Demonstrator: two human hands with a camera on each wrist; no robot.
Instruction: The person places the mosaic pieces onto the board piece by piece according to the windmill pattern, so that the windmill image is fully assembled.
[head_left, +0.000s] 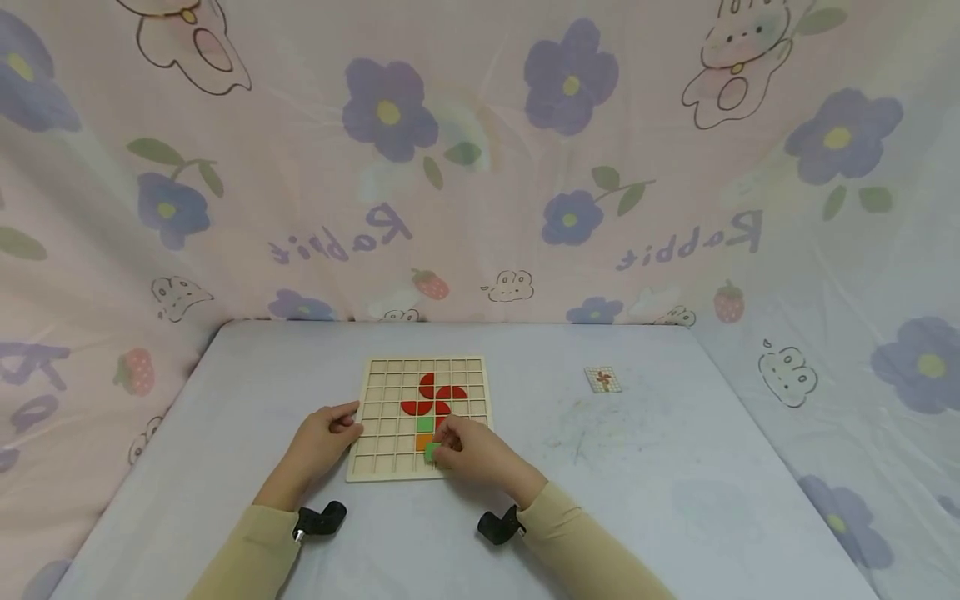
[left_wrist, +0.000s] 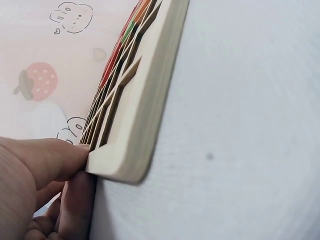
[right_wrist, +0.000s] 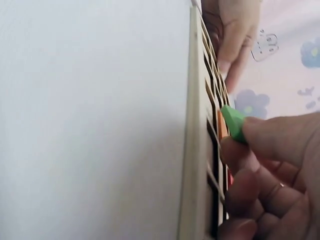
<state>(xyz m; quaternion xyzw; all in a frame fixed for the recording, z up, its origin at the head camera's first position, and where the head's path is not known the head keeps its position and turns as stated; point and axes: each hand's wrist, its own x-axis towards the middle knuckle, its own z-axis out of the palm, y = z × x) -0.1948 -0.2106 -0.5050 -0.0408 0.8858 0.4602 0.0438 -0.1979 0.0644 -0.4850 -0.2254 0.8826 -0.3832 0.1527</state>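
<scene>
A pale wooden grid board (head_left: 381, 475) lies on the table. On it sit several red rounded tiles (head_left: 452, 392) in a pinwheel, with a green square tile (head_left: 425, 424) and an orange square tile (head_left: 423, 442) below them. My left hand (head_left: 321, 443) grips the board's left edge, its thumb (left_wrist: 60, 159) at the rim in the left wrist view. Over the lower part of the board, my right hand (head_left: 480, 454) pinches another green tile (right_wrist: 233, 123) between thumb and fingers, tilted above the grid. That hand hides part of the board's right side.
To the right of the board lies a small pattern card (head_left: 603, 380) with a red pinwheel picture on a grid. Grey smudges mark the white tabletop (head_left: 622, 425) near it. A printed curtain (head_left: 480, 167) stands behind the table and along its sides.
</scene>
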